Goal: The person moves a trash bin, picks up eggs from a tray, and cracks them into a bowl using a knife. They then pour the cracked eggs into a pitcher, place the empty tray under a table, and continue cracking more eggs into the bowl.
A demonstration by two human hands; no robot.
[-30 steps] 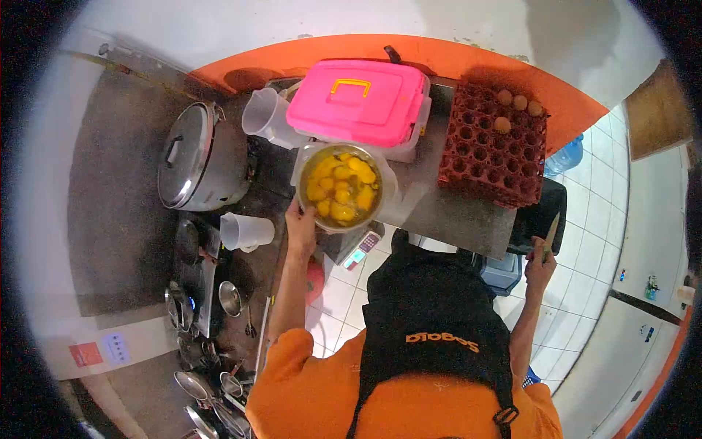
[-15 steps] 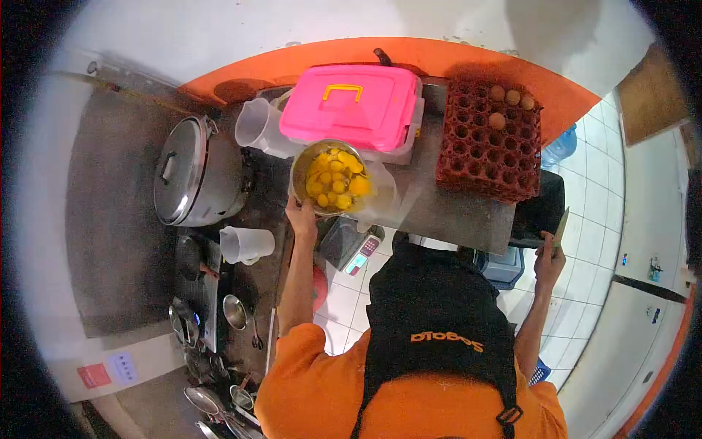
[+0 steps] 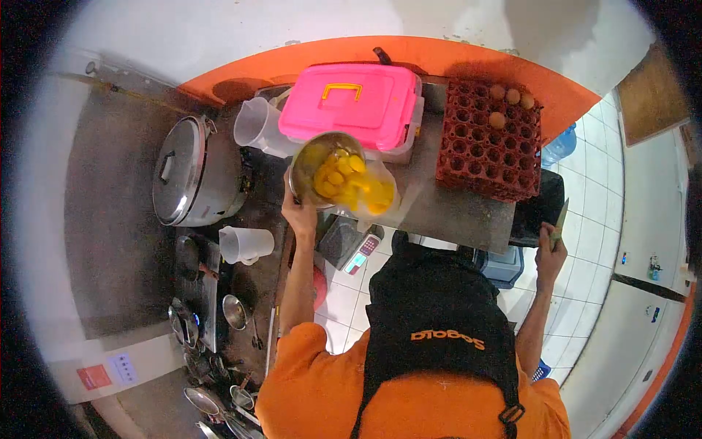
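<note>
My left hand grips the rim of a metal bowl, fingers wrapped at its near left side. The bowl is tilted to the right, and cracked raw eggs with whole yolks slide over its lip. They run into a translucent plastic jug standing at the counter's edge. Out at the right, my right hand is closed around the handle of a knife, its blade pointing up and away. The knife is near a black bin.
A pink-lidded box stands behind the bowl. Right of it are stacked egg trays with several eggs. A large lidded pot and a white jug stand left. A digital scale sits below the counter edge.
The bowl has tipped further to the right, and the eggs have shifted from it toward the jug, blurred as they pour. My right hand with the knife has moved slightly.
</note>
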